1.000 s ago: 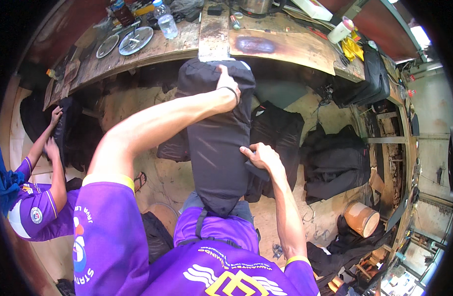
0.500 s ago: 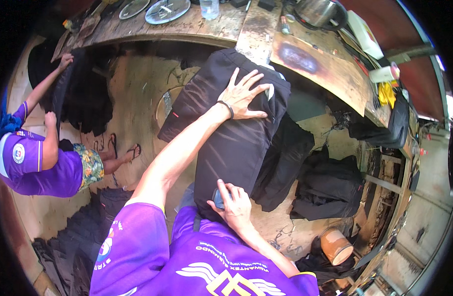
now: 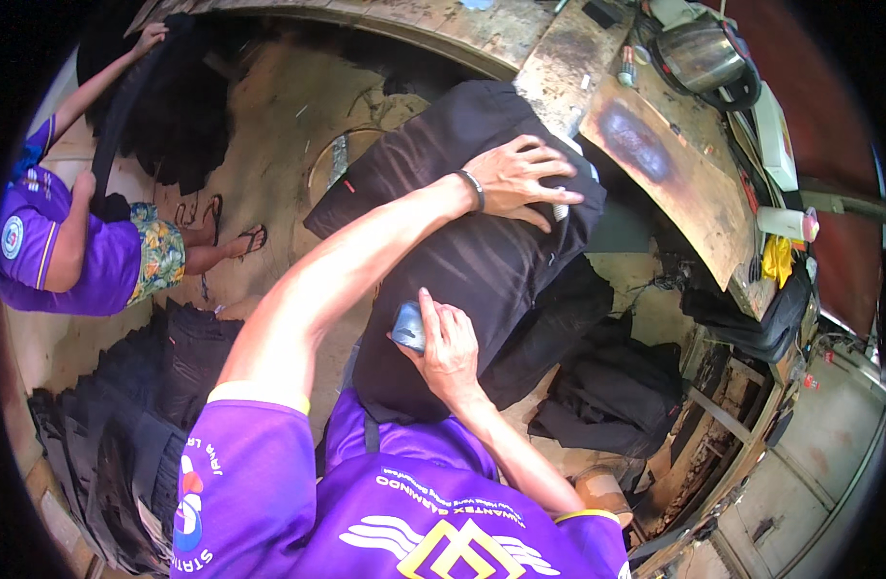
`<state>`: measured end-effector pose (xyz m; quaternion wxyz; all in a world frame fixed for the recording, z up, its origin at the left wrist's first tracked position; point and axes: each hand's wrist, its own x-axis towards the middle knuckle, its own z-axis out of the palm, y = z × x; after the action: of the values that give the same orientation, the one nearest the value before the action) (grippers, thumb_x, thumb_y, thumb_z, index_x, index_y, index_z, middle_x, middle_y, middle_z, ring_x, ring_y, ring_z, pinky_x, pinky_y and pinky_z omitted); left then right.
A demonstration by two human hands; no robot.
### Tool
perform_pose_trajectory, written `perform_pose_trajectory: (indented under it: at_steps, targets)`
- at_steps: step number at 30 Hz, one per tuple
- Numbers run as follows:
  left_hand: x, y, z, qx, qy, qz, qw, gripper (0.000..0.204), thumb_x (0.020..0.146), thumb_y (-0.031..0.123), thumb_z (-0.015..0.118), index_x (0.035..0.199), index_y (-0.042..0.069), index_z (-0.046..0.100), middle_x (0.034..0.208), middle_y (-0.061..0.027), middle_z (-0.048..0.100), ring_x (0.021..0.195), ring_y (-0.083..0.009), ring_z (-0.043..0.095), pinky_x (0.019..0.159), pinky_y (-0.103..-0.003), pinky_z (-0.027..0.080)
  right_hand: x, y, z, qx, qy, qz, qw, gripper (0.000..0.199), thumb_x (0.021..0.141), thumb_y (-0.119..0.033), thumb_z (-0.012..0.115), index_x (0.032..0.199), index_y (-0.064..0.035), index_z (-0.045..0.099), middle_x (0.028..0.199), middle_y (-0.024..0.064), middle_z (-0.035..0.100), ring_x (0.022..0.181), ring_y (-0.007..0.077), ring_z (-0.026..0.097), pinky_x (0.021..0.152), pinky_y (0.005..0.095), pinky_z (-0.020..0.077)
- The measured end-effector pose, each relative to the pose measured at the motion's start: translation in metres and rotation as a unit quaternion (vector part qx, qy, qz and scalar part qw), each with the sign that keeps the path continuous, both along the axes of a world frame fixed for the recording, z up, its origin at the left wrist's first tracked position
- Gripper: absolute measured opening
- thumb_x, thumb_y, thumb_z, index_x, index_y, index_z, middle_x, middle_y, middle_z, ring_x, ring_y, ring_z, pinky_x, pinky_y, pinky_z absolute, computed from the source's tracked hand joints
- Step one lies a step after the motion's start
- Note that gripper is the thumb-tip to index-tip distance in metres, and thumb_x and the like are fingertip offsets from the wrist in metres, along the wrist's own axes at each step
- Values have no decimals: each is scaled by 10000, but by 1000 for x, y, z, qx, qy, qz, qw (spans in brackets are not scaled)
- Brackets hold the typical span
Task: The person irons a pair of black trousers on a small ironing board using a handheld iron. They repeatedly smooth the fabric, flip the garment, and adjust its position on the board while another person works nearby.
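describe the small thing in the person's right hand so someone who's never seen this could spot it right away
Start at the long black garment stretched from the person's lap up to the scorched wooden workbench. Near its lower end, the right hand presses a small blue-grey block against the cloth. It is the only pale, hard-looking thing on that dark fabric; the left hand, higher up, lies flat with a bracelet at the wrist.

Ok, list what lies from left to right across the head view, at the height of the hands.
Seated co-worker in a purple shirt → sandal on the floor → right hand holding a small blue-grey object → left hand flat on the black garment → scorched wooden board → yellow cloth.
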<state>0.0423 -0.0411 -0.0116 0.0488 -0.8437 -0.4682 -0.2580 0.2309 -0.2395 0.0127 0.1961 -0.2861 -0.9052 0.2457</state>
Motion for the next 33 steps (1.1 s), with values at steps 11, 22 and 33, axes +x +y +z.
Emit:
perform_pose_trajectory:
  at_steps: [11,22,33]
  targets:
    - [-17,41,3,-84,27,-129,988,578,886,752,687,960,185,600,721,-70,670,685,-323,739,572,-443,568,-36,81,48,15,34,19,999,689,691,-353,990,1193,-1,675,1002,162,625,942,354,623,853,476,529]
    - [-18,45,1,-58,42,-90,993,541,905,715,703,1020,189,651,781,-60,731,740,-322,763,625,-442,590,25,-25,-33,-87,-92,-39,991,607,705,-296,978,1166,-16,698,1003,122,660,947,319,636,835,454,491]
    - [-18,45,4,-115,36,-53,991,586,874,739,715,1031,181,629,825,-69,751,779,-337,769,648,-462,602,-27,91,11,17,5,-29,999,625,649,-274,990,1129,-30,672,968,152,624,898,360,600,828,486,496]
